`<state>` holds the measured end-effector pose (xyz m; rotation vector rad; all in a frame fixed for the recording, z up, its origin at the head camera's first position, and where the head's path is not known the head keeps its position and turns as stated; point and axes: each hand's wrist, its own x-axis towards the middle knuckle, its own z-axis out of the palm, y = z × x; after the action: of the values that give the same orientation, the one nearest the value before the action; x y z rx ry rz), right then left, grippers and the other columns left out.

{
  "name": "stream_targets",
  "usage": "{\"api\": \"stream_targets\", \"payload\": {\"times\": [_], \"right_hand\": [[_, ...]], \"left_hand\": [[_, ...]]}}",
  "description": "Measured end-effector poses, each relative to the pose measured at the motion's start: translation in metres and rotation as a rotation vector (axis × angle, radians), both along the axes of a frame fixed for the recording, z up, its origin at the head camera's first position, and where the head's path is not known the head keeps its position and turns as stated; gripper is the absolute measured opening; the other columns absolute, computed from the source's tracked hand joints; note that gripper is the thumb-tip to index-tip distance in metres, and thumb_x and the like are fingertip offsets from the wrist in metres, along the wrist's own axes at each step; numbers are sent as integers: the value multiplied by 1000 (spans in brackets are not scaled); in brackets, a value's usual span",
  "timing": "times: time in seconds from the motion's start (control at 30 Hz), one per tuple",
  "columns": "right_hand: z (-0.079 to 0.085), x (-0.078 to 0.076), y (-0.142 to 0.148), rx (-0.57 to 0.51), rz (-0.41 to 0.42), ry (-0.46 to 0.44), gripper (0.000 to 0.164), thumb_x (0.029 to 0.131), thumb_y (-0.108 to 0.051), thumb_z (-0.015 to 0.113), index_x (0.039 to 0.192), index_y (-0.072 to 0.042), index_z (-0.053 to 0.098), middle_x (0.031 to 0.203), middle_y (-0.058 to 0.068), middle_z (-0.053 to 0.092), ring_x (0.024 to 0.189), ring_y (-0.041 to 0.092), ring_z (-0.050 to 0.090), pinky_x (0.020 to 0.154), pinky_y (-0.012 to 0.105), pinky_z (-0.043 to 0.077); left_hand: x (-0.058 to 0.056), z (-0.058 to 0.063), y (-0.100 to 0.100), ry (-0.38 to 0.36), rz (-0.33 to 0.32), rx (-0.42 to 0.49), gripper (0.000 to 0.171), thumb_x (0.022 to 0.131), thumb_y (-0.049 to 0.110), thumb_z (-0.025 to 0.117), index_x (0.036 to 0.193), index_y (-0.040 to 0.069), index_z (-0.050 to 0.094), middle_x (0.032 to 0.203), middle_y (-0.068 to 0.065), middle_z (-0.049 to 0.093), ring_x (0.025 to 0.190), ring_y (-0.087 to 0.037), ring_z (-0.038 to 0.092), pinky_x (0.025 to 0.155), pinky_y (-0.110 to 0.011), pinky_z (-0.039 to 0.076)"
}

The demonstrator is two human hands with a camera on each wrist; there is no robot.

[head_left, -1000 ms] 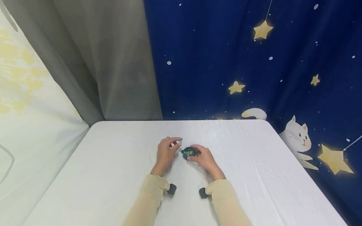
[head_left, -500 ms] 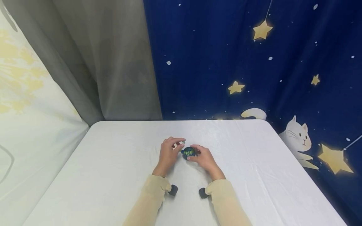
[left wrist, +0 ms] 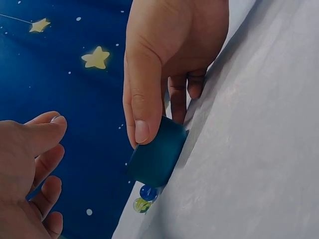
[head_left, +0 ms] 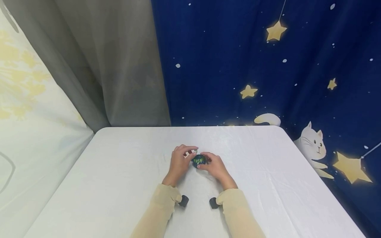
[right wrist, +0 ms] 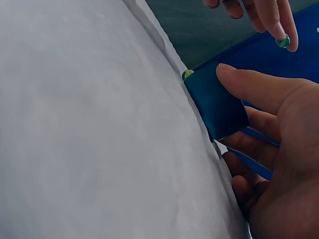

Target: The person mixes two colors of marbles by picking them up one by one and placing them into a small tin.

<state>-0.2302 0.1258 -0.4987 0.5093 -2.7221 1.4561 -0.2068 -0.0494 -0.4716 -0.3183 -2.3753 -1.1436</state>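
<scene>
My right hand (head_left: 215,164) holds a small dark teal cup (left wrist: 158,158) by its wall, thumb on the near side, and the cup stands upright on the table. Inside it the head view shows green and blue marbles (head_left: 198,160). Left of the cup, my left hand (head_left: 178,162) pinches a clear marble with green inside (right wrist: 283,41) between thumb and index finger. This marble is raised above the table, close to the cup's rim. Beside the cup's base lie a blue marble (left wrist: 148,192) and a yellow-green marble (left wrist: 142,205), mostly covered by my left hand in the head view.
The table wears a white cloth (head_left: 119,185). Behind it hang a grey curtain (head_left: 131,66) and a blue curtain with stars (head_left: 220,59). A pale curtain (head_left: 35,132) hangs at the left. Dark wrist cameras (head_left: 213,203) sit on both cuffs.
My left hand has moved right with the pinched marble, coming nearer the cup and covering the marbles beside it. My right hand and the cup have stayed in place.
</scene>
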Motion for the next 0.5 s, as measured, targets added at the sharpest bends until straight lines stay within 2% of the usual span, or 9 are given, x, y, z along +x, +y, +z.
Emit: {"api": "stream_targets", "payload": {"times": [0.13, 0.33, 0.5], "right_hand": [[1, 0, 0, -3, -3, -8, 54, 77, -19, 83, 125, -10, 63, 125, 12, 63, 112, 35, 60, 95, 49, 44], [1, -1, -1, -4, 0, 0, 53, 76, -18, 83, 125, -10, 63, 124, 12, 64, 111, 35, 60, 94, 49, 45], [0, -1, -2, -7, 1, 0, 53, 76, -18, 83, 125, -10, 63, 123, 12, 64, 111, 35, 60, 94, 49, 45]], "left_hand": [[0, 1, 0, -17, -4, -2, 23, 87, 16, 73, 110, 20, 74, 84, 3, 61, 85, -29, 55, 78, -37, 40], [-1, 0, -4, 14, 29, -2, 24, 85, 13, 75, 108, 21, 75, 90, -2, 63, 85, -26, 54, 78, -39, 40], [-3, -2, -9, -29, 75, -18, 25, 84, 16, 77, 108, 23, 75, 99, -1, 63, 94, -22, 52, 86, -43, 37]]}}
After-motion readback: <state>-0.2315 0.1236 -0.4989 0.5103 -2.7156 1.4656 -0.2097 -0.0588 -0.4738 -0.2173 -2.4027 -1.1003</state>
